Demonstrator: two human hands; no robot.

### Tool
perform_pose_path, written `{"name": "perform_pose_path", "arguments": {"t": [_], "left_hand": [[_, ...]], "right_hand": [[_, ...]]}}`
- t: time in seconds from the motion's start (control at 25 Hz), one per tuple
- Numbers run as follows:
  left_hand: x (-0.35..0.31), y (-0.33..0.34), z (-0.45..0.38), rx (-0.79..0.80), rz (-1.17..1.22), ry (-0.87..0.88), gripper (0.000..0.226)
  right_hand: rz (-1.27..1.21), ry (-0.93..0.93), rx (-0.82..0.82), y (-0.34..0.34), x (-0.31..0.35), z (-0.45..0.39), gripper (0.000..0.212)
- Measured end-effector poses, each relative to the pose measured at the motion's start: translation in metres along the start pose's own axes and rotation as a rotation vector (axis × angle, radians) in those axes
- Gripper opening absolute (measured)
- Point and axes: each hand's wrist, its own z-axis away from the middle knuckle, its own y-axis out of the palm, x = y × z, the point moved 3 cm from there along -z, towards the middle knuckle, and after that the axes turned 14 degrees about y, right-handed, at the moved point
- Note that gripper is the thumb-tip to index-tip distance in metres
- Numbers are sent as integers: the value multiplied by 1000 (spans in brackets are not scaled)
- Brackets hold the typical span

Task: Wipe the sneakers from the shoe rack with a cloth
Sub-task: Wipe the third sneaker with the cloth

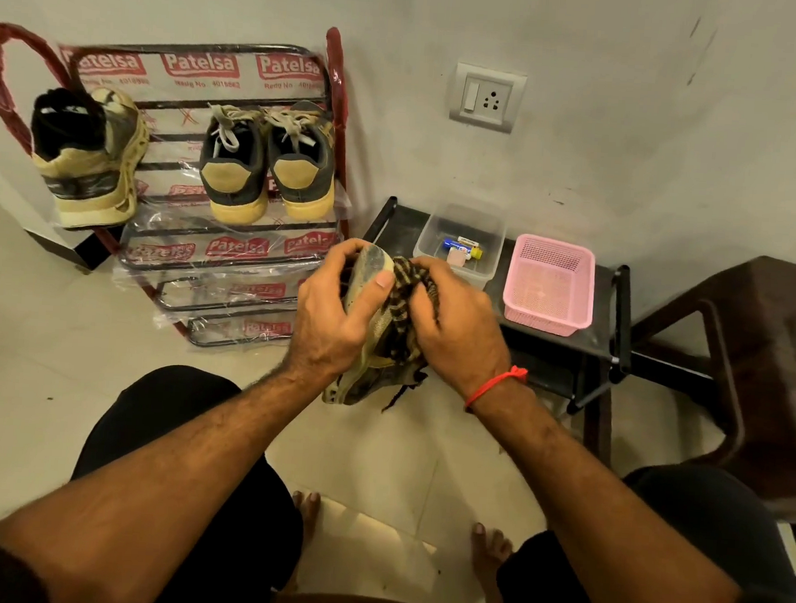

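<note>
My left hand (335, 311) grips a worn yellowish sneaker (363, 373) in front of me, its sole turned toward me and the thumb lying across the toe end. My right hand (455, 319) holds a dark striped cloth (404, 283) bunched against the sneaker's side. The red metal shoe rack (232, 244), wrapped in printed plastic, stands against the wall. On its upper shelf sit a single matching yellowish sneaker (92, 161) at the left and a pair of dark grey sneakers with tan heels (267, 167) at the right.
A low black stand (565, 362) to the right carries a clear plastic box (460, 244) with small items and a pink basket (548, 285). A dark brown chair (756, 351) is at the far right. A wall socket (488, 97) is above. My knees and bare feet are below.
</note>
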Motion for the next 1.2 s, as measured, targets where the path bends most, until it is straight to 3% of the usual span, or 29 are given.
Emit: {"name": "perform_pose_path", "arguments": {"t": [0.12,0.24,0.36,0.44,0.56,0.64,0.72,0.76,0.88,1.0,1.12,1.2], "left_hand": [[5,-5,-5,-112,61,-94,61],[22,-9,-5,-308,189,-440,67],[22,-6,-5,-304,226,-598,68],[8,-3,-4,-262,129,-457,65],[-20,4,-2,-115,-5,-80,42],[-27,11,0,41,-47,103,35],[-25,15,2,145,-74,168,43],[-22,14,1,131,-84,152,46],[-6,-1,-4,-75,-64,-40,54],[12,-13,-11,-287,73,-421,73],[29,-29,-15,-501,238,-713,68],[41,-45,-17,-592,394,-776,64]], "right_hand": [[131,-171,-139,17,6,17,43],[345,-384,-217,40,8,39,43],[413,-434,-259,41,6,38,43],[367,-358,-282,35,8,25,46],[203,-140,-287,14,17,4,46],[109,86,-161,-6,12,-12,35],[25,238,8,-14,3,-19,27],[9,232,4,-14,4,-15,25],[152,-85,-145,16,17,16,41],[355,-369,-219,48,13,37,45],[531,-533,-203,64,-11,50,47],[563,-583,-155,71,-28,60,47]]}}
